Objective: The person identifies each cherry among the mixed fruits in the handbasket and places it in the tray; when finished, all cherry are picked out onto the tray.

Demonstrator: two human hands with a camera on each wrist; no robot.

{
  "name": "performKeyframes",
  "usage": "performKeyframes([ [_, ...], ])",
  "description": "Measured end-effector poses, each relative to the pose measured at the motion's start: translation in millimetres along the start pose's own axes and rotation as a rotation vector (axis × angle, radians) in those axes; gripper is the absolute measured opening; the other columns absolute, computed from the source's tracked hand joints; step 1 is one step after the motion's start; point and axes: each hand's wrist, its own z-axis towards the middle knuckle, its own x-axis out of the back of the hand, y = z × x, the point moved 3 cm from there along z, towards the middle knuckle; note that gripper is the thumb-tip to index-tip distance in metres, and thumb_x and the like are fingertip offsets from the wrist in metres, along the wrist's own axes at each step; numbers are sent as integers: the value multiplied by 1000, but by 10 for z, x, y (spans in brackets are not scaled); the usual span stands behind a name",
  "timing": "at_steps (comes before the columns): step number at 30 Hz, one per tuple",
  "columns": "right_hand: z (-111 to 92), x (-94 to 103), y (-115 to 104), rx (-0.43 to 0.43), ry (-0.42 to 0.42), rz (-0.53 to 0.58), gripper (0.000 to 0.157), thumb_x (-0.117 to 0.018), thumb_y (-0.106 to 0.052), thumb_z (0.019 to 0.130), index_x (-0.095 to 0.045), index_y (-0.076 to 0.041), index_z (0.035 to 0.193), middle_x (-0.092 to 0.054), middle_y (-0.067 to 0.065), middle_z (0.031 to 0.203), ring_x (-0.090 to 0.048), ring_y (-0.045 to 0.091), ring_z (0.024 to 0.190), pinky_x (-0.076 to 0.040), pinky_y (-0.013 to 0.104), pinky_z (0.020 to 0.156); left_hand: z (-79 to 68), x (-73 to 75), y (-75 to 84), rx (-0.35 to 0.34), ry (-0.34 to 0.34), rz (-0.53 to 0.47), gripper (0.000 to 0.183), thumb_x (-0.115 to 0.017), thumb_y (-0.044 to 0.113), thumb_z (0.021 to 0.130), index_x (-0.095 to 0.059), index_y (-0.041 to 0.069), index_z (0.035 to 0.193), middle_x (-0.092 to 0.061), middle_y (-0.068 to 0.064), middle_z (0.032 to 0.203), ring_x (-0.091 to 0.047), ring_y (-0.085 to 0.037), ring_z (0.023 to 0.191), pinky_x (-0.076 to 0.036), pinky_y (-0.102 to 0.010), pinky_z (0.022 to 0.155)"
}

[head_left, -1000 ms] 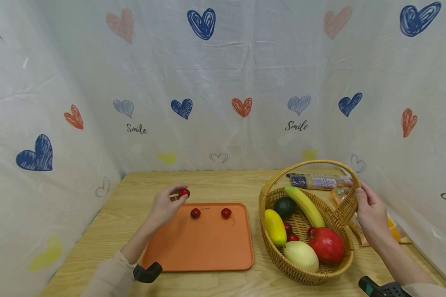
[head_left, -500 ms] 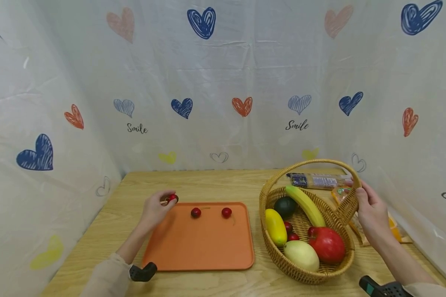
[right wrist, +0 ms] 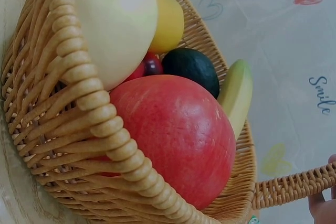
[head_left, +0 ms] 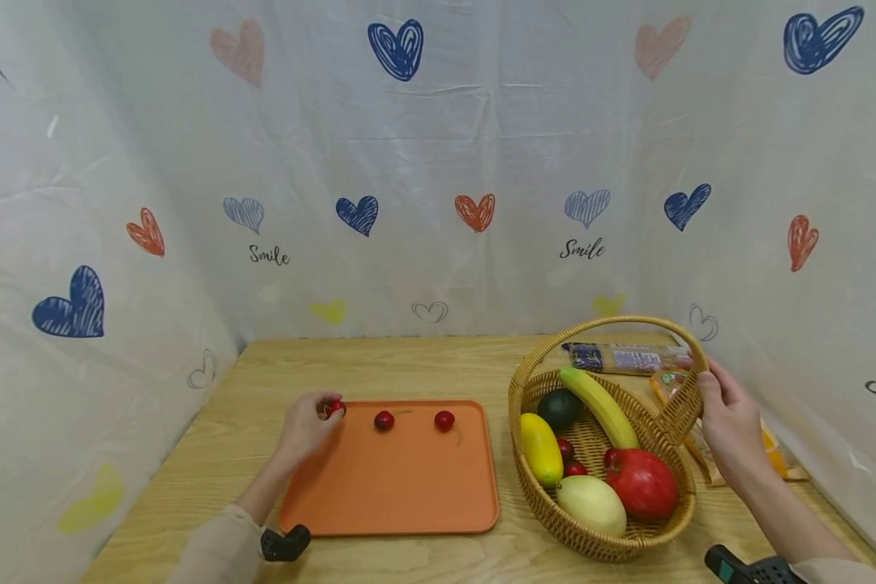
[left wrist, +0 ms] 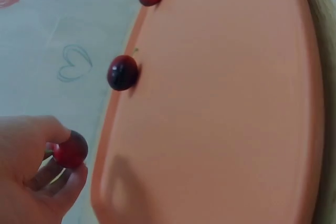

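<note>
At the far left corner of the orange tray [head_left: 401,487], my left hand [head_left: 302,430] pinches a dark red cherry [left wrist: 72,150] between thumb and fingers. Two more cherries lie along the tray's far side, one near the middle [head_left: 384,420] and one to the right [head_left: 444,420]. My right hand [head_left: 730,418] grips the handle of a wicker basket [head_left: 580,539] on its right side. Inside the basket are a banana [head_left: 602,405], a dark green avocado-like fruit [head_left: 559,408], an oblong yellow fruit [head_left: 541,448], a pale round fruit [head_left: 593,504], a large red fruit [head_left: 646,484] and several cherries [head_left: 574,468].
Behind the basket, a long clear-and-blue package [head_left: 620,357] lies on the wooden table [head_left: 409,369]. An orange package [head_left: 774,454] lies right of the basket, partly behind my right arm. A curtain [head_left: 431,268] printed with hearts stands close around the table's back and sides.
My left hand has moved left, then down toward the tray's far left corner with the cherry. The right hand and basket have stayed in place.
</note>
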Motion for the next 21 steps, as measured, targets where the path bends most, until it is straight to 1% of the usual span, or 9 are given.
performKeyframes([
  [5,12,5,-5,-2,4,4,40,-41,-33,100,-51,-18,136,-62,-12,101,-57,0,91,-45,9,72,-24,-65,-57,9,-9,54,23,-67,3,84,-66,-6,106,-64,-16,99,-60,-29,90,-50,-44,76],
  [11,4,1,6,-1,0,16,41,-42,-34,100,-51,-18,136,-62,-12,101,-57,0,91,-45,9,71,-52,-115,-114,50,-26,101,25,-66,3,85,-65,-6,108,-64,-17,102,-59,-29,90,-50,-44,76],
  [17,4,-1,5,1,-2,8,41,-42,-35,99,-53,-17,134,-62,-11,100,-57,2,90,-46,10,71,-61,-114,-116,34,-20,137,25,-66,4,84,-65,-6,108,-63,-19,103,-59,-32,93,-50,-45,77],
  [21,3,0,4,7,1,4,40,-42,-34,100,-54,-16,134,-62,-10,100,-58,3,90,-46,10,71,-56,-115,-118,34,-19,127,26,-66,4,85,-65,-6,109,-63,-19,103,-59,-31,93,-50,-45,77],
])
